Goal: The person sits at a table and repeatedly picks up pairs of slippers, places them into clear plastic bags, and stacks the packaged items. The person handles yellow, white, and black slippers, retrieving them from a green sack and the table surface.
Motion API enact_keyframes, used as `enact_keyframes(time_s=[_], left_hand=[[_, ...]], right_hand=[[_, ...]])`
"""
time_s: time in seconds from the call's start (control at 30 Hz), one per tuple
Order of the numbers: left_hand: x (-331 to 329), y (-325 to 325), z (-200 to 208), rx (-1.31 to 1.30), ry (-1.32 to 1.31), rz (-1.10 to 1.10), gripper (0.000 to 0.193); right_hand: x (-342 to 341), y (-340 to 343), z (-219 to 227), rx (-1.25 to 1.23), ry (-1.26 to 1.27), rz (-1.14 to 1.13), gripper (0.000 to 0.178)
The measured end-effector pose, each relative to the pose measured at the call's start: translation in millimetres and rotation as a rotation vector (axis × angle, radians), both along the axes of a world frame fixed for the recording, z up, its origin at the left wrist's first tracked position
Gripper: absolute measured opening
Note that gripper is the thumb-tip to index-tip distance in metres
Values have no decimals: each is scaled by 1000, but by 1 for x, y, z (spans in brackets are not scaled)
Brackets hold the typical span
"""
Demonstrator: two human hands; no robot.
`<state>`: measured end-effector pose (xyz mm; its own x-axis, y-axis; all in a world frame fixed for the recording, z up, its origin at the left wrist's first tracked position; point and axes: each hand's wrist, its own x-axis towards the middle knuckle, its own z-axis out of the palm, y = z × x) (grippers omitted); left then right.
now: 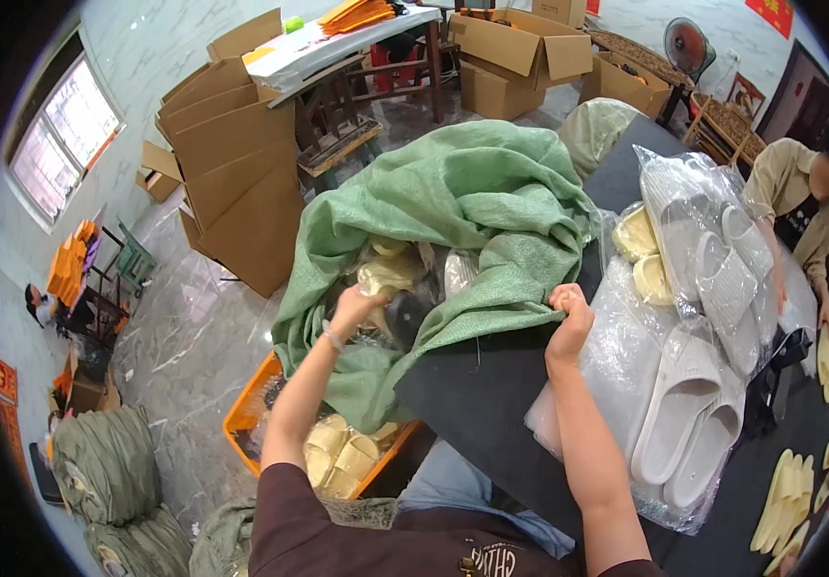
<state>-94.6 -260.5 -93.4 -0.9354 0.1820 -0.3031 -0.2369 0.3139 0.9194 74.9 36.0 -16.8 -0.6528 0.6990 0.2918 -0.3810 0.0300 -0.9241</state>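
Note:
A large green woven sack (443, 183) lies with its mouth open in front of me, partly on the black table (472, 385). Inside it are yellow slippers (385, 274) in clear plastic and a dark slipper (403, 317). My left hand (357, 306) reaches into the mouth with curled fingers, against the yellow slippers; what they grip is hidden. My right hand (571, 322) is closed on the sack's rim at the right. Beside that hand lie grey slippers (679, 413) in clear plastic bags, with more grey slippers (712, 260) and yellow slippers (647, 255) behind.
An orange crate (241, 413) with bagged yellow slippers (342, 452) stands below the sack. Loose pale-yellow slippers (784, 495) line the table's right edge, where another person (799, 192) leans in. Folded cardboard (232, 183), cartons (520, 48) and full sacks (107, 462) stand around.

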Motion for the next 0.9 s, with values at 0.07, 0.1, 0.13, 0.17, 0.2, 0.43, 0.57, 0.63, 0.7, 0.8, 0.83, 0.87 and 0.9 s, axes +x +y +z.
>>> enact_keyframes(time_s=[0.07,0.1,0.13,0.17,0.2,0.43,0.57,0.63,0.7,0.8,0.83,0.87,0.9], left_hand=[[1,-25,26,-93,67,-85,29],[3,-28,46,-179,89,-109,29],[7,-30,67,-264,112,-134,30],[15,-35,91,-248,140,-173,31],[26,-36,119,-325,152,-185,32],[48,-63,269,-594,376,-147,30],[55,-56,366,-493,438,-134,29],[48,-47,405,-349,445,-112,30],[38,-33,447,-222,280,-196,35],[26,-8,487,186,491,-82,25],[-1,-19,515,246,331,-403,25],[-26,-19,538,302,156,-725,27],[-39,12,542,390,223,-678,25]], right_hand=[[-1,-1,0,-4,16,9,21],[0,0,1,1,20,-2,20],[1,1,0,-20,29,-4,20],[2,1,0,-44,40,-1,20],[2,4,-1,-64,50,2,20],[6,1,-2,-90,13,-26,22],[8,4,-5,55,-37,-79,24],[9,10,-8,106,-58,-123,25],[7,11,-12,83,-52,-140,25],[6,3,-8,47,-57,-181,27],[5,-3,-10,45,0,-144,27],[7,-6,-7,13,-24,-127,27],[10,-3,-2,-14,-50,-129,27]])
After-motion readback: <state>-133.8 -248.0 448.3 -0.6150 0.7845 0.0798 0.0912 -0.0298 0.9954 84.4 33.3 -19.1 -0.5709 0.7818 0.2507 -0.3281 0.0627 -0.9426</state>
